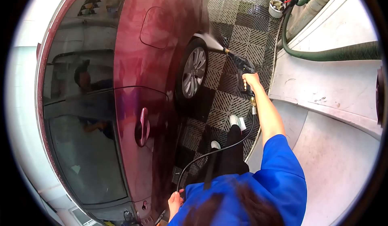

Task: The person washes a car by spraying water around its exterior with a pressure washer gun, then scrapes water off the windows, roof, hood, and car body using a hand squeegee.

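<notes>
My right hand (251, 81) is wrapped round the grip of a black pressure washer gun (241, 64), arm stretched forward. From its nozzle a white fan of spray (210, 41) reaches the top of the car's wheel (194, 72) and the wheel arch. A black hose (214, 151) runs from the brass fitting under the gun, curving back across my legs. Low in the view, my left hand (175, 201) is closed on that hose. The dark red car (135, 64) fills the left side, its door handle (142, 127) nearest my left hand.
Black and grey grating tiles (230, 105) cover the floor; my white shoes (234, 120) stand on them. A pale wall (323, 80) borders the right side. A thick green ribbed hose (339, 51) hangs along it, and a small white basket (276, 9) stands at the back.
</notes>
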### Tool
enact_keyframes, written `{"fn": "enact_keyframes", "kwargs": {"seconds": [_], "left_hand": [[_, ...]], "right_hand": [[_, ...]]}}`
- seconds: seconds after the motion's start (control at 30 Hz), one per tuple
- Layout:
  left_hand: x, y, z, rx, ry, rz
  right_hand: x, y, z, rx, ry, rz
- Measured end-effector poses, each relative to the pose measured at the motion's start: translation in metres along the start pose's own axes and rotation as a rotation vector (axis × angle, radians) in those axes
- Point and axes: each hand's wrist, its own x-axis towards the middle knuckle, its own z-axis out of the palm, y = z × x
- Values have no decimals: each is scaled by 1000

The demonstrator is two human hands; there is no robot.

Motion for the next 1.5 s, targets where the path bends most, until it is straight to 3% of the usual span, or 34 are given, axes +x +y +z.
{"fn": "enact_keyframes", "kwargs": {"seconds": [0.13, 0.37, 0.57, 0.73, 0.93, 1.17, 1.33, 1.4, 1.43, 1.5], "left_hand": [[2, 1, 1, 13, -72, -7], [13, 5, 2, 187, -177, 68], [27, 8, 1, 155, -245, 73], [36, 14, -2, 167, -205, 102], [38, 21, -10, 24, -170, 20], [36, 25, -5, 1, -180, 2], [35, 41, 8, 50, -188, -15], [34, 52, 18, 95, -190, 10], [36, 55, 20, 103, -216, 23], [40, 60, 30, 84, -226, 42]], "right_hand": [[-34, 15, -23, 74, -334, 4], [-138, 27, -37, -304, -624, 103], [-172, 63, -35, -704, -412, 142], [-163, 44, -35, -420, -80, -125], [-120, 34, -28, -366, 84, -174], [-116, 76, -12, -604, -135, 115], [-143, 48, -2, -649, -454, 332], [-146, 32, -9, -604, -550, 330], [-146, 26, -14, -540, -592, 223], [-141, 12, -28, -476, -502, 160]]}}
